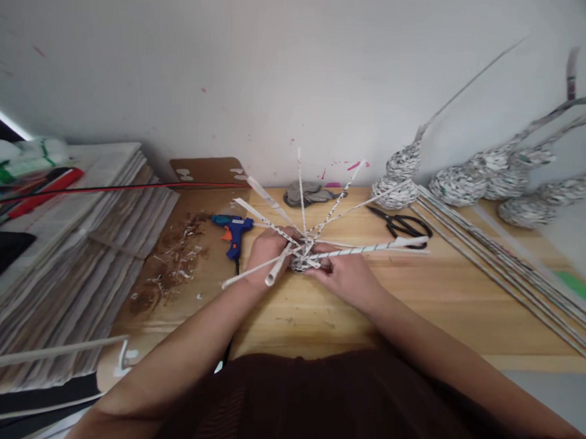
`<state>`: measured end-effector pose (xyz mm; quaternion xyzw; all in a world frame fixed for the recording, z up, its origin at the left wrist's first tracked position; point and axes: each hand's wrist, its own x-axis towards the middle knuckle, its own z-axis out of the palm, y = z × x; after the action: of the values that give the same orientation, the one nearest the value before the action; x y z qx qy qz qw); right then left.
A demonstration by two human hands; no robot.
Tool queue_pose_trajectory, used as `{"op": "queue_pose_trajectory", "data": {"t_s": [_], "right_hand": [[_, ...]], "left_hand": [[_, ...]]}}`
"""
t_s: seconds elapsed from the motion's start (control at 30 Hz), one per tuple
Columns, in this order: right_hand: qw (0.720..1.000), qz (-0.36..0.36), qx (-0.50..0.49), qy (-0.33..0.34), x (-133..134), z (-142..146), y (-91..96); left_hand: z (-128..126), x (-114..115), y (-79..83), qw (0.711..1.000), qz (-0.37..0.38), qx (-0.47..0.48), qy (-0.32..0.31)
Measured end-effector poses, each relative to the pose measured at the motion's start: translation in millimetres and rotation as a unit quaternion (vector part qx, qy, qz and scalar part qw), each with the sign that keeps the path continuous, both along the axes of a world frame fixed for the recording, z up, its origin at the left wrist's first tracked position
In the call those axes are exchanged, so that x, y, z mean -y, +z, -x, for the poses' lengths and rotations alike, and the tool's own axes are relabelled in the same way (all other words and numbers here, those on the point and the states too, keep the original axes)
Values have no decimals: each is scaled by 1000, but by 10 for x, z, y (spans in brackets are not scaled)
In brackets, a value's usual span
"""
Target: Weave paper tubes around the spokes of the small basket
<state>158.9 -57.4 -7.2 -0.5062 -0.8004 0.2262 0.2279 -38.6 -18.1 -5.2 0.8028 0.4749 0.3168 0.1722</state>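
A small woven base of rolled newspaper (301, 263) sits between my two hands above the wooden table, with several paper tubes fanning out from it. My left hand (270, 251) grips its left side, the fingers partly hidden behind the tubes. On the right side my right hand (342, 272) pinches the weave, thumb toward me. One striped paper tube (360, 250) runs out to the right over my right hand. Another tube (276, 269) points toward me across my left hand.
A blue glue gun (235, 235) lies left of my hands, black scissors (403, 226) to the right. Behind are a grey cloth (306, 193) and woven paper gourd shapes (398, 182). Long paper tubes (511, 268) lie at right. A stack of newspapers (81, 254) stands at left.
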Motion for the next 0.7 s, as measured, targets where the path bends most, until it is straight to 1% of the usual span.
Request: {"op": "queue_pose_trajectory", "data": {"t_s": [0.1, 0.17, 0.23, 0.3, 0.4, 0.47, 0.53, 0.6, 0.63, 0.7], "right_hand": [[999, 29, -34, 0, 10, 18, -6], [996, 49, -78, -3, 16, 22, -20], [991, 53, -119, -1, 18, 23, -43], [992, 52, -115, 0, 18, 24, -64], [996, 54, -68, 1, 12, 27, -80], [996, 62, -60, 0, 3, 28, -82], [994, 73, -81, -20, -10, 27, -74], [982, 109, -145, -43, -27, 22, -52], [971, 142, -188, -46, -35, 20, -35], [934, 230, -271, -41, -53, 20, 0]], "left_hand": [[-22, 15, 21, 999, -15, -52, -2], [-50, 26, 46, 996, -26, -83, 1], [-86, 43, 92, 993, -31, -111, 6], [-129, 63, 155, 989, -31, -143, 13], [-185, 84, 239, 980, -31, -197, 16], [-198, 73, 247, 976, -24, -217, 23], [-182, 40, 202, 977, -16, -208, 42], [-140, -3, 123, 982, -23, -178, 58], [-115, -21, 82, 985, -30, -158, 66], [-69, -42, 16, 988, -31, -132, 68]]}}
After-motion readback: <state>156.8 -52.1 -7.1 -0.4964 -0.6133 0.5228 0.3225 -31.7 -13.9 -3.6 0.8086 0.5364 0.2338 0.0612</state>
